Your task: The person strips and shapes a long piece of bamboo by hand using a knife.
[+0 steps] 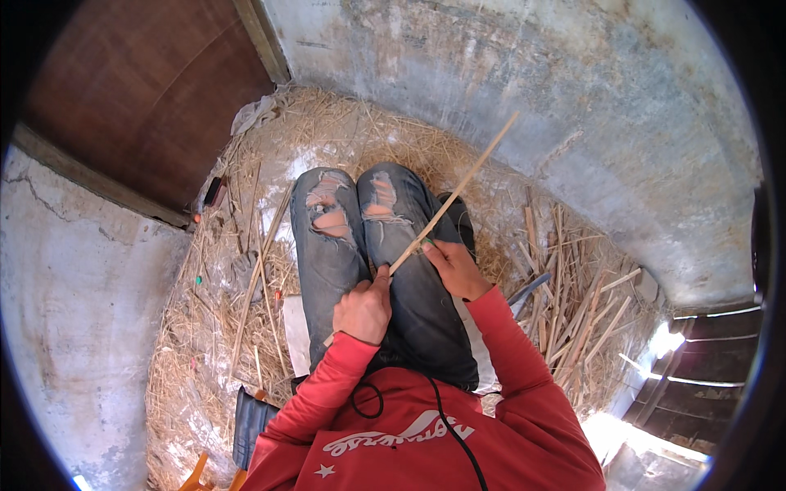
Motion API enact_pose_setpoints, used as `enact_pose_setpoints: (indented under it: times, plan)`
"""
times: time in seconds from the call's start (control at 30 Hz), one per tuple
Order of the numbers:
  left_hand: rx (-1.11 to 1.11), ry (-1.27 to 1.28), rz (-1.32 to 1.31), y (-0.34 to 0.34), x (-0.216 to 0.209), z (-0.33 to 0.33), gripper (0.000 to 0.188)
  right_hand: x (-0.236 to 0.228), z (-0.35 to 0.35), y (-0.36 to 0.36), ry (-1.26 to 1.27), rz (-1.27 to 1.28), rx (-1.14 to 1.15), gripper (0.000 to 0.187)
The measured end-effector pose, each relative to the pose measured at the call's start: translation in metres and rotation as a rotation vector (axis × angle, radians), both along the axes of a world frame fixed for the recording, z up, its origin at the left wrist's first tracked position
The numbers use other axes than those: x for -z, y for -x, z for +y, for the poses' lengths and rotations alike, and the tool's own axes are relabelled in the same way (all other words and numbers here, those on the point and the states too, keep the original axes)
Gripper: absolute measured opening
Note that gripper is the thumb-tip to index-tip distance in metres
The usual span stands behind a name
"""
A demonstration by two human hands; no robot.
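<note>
A long, thin, pale wooden strip (468,173) slants over my lap, its far tip up to the right. My left hand (363,313) is closed around its near end, just above my thighs. My right hand (457,270) grips the strip further up, thumb on top, beside my right knee. A small green spot shows at the right thumb; I cannot make out what it is. Under both hands are my legs in torn dark jeans (327,270). A short pale end pokes out below my left hand, near the wrist.
Loose straw (213,327) covers the floor. To the right lies a heap of wooden strips (573,303), with a dark curved piece (528,288) beside my right forearm. A worn plaster wall (532,90) stands ahead. A brown door-like panel (155,90) is at far left.
</note>
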State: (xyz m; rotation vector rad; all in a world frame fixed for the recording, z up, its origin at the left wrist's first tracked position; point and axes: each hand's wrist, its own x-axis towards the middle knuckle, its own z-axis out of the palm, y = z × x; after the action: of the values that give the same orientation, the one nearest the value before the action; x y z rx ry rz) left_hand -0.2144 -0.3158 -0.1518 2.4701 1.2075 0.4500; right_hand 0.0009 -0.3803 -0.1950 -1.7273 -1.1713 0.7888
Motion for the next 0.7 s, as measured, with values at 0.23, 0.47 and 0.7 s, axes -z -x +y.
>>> enact_pose_setpoints:
  times: [0.23, 0.47, 0.7]
  plan:
    - [0.009, 0.039, -0.083, -0.005, 0.009, 0.005, 0.024, -0.006, 0.001, -0.016, 0.203, 0.501, -0.130, 0.052]
    - [0.027, -0.034, -0.078, -0.005, 0.013, 0.007, 0.023, -0.012, -0.011, -0.004, -0.005, 0.571, 0.237, 0.042]
    - [0.038, -0.105, -0.026, -0.005, 0.015, 0.006, 0.024, -0.037, 0.010, 0.011, -0.203, -0.090, 0.183, 0.019]
